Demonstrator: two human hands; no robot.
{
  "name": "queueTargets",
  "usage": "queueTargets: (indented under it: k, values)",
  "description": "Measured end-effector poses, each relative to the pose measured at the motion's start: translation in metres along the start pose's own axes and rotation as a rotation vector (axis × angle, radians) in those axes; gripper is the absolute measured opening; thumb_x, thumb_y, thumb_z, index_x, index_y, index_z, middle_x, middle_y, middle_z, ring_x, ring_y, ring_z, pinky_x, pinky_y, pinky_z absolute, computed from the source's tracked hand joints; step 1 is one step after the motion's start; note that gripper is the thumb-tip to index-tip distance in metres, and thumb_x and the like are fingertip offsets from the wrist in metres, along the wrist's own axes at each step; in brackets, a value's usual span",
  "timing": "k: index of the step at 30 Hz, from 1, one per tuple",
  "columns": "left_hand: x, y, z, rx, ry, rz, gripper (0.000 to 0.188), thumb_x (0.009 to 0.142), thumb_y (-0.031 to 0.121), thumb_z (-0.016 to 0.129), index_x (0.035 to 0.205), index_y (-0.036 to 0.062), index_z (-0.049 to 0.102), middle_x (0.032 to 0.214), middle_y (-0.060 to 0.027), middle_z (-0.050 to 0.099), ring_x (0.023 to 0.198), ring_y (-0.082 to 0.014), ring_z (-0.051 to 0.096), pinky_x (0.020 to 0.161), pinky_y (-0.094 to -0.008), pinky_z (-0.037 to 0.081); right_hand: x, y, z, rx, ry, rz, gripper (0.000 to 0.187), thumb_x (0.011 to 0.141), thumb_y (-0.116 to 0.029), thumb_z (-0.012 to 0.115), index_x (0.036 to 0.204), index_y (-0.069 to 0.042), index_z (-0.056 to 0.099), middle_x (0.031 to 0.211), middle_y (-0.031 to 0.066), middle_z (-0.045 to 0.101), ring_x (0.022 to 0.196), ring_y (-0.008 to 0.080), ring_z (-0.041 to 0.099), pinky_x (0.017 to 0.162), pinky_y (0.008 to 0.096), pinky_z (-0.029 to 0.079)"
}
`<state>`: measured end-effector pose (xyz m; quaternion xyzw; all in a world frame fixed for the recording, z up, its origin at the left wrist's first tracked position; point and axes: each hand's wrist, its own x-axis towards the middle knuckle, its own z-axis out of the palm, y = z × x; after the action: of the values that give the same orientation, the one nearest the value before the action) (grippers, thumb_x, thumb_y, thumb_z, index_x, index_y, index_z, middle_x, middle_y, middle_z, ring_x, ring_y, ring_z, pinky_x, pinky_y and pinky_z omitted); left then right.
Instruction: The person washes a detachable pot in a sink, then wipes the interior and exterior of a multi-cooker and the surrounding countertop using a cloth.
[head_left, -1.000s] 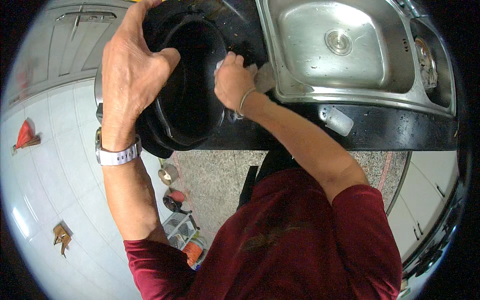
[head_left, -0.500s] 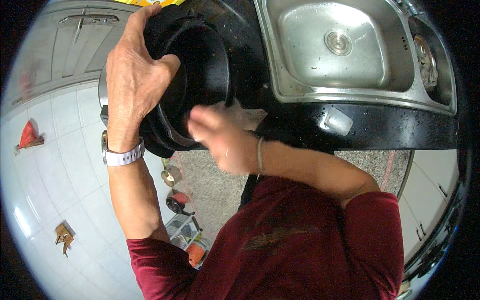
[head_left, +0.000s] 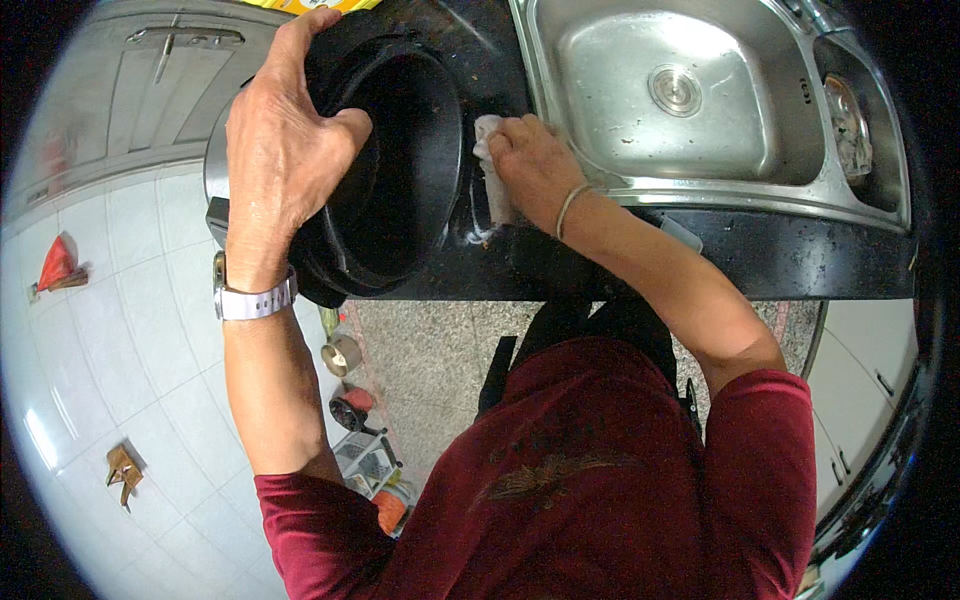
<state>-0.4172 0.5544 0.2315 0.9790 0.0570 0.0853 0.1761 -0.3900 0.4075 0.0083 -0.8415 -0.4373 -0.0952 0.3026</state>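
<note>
My left hand grips the side of a round black pot, thumb over its near rim and a finger stretched toward its far edge. The pot's dark opening is turned toward me, and its inside is too dark to make out. My right hand is closed on a crumpled white cloth, thin and perhaps paper. The cloth is down on the black countertop, between the pot and the sink. Wet streaks show beside it.
A steel sink with a drain fills the far right; its side basin holds a clear glass-like item. A small pale block lies near the counter's front edge, partly behind my right forearm. Something yellow shows at the far left.
My right hand has moved away from the pot's near rim, far and to the right, and now has hold of the white cloth that lay on the counter. The left hand keeps its grip.
</note>
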Motion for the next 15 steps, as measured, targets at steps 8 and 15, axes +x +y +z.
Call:
queueTargets:
  k: [8,15]
  values:
    - [0.013,-0.022,0.002,0.109,0.014,0.073,0.064,0.065,0.006,0.066,0.128,0.0078,0.056,0.069,-0.0127,0.061,0.066,-0.0277,0.064,0.071,-0.0375,0.051,-0.017,-0.073,0.025,0.196,-0.179,-0.165,0.019,0.076,-0.019,0.065,0.088,-0.004,0.063,0.094,0.0110,0.059,0.091,0.0270,0.060,0.074,0.0414,0.055]
    - [0.011,-0.023,0.005,0.055,0.035,0.077,0.069,0.066,0.005,0.066,0.133,0.0073,0.052,0.087,-0.0189,0.067,0.077,-0.0328,0.067,0.076,-0.0412,0.052,0.013,-0.016,0.022,0.278,-0.298,0.468,0.028,0.078,-0.013,0.069,0.102,-0.003,0.059,0.102,0.0199,0.066,0.094,0.0369,0.068,0.082,0.0452,0.056]
